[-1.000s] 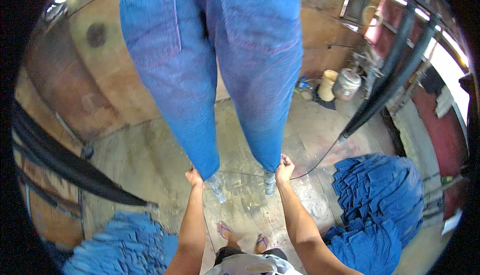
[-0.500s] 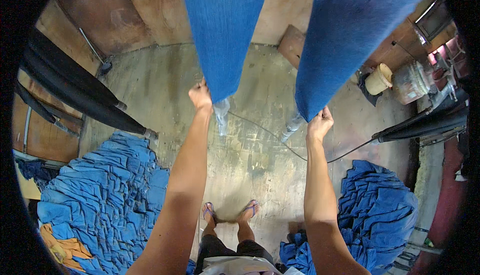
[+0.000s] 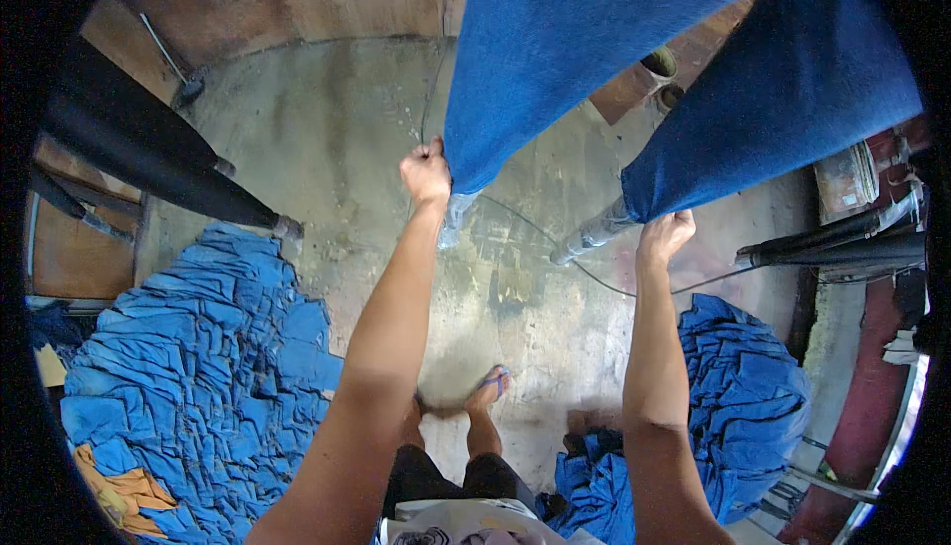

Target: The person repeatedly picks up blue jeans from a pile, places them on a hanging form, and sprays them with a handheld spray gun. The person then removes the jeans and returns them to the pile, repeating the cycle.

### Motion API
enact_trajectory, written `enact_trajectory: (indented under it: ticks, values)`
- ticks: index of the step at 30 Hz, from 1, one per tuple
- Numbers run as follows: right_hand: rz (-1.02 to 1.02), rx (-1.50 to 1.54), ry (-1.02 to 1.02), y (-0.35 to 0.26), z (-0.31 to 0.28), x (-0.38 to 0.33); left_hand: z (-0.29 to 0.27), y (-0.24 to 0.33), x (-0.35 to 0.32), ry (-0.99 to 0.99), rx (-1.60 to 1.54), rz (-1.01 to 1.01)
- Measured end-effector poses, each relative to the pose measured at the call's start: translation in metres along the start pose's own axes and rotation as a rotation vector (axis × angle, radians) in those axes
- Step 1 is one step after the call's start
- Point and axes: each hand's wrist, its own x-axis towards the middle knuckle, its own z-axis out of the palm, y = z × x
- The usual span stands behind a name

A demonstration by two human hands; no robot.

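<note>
I see my left hand (image 3: pixel 427 172) clenched on one hem of the hanging blue jeans (image 3: pixel 594 40), my right hand (image 3: pixel 664 235) grasping the other, above heaped blue garments (image 3: pixel 198 347) on the floor (image 3: pixel 327 149).

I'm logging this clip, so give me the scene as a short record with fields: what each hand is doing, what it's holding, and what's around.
Left hand: left hand fisted on the hem of one leg of the blue jeans
Right hand: right hand gripping the hem of the other leg
Jeans: stretched on a metal frame
Floor: bare concrete floor
Left side: big pile of blue jeans
Right side: smaller blue pile
</note>
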Motion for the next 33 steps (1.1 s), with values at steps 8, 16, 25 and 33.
enact_trajectory:
  ticks: [8, 16, 25, 33]
  values:
    - [-0.022, -0.024, 0.044, -0.011, -0.020, -0.069, -0.029, -0.001, -0.015, -0.117, 0.047, -0.103]
    - [0.053, -0.210, 0.073, -0.042, -0.074, -0.126, -0.068, 0.014, -0.033, -0.207, -0.036, -0.176]
    - [0.005, -0.686, -0.044, -0.049, -0.168, -0.178, -0.093, 0.011, -0.080, -0.254, -0.004, -0.207]
    - [0.251, -0.241, 0.050, 0.060, -0.189, -0.287, -0.127, -0.059, -0.137, -0.245, 0.054, -0.129]
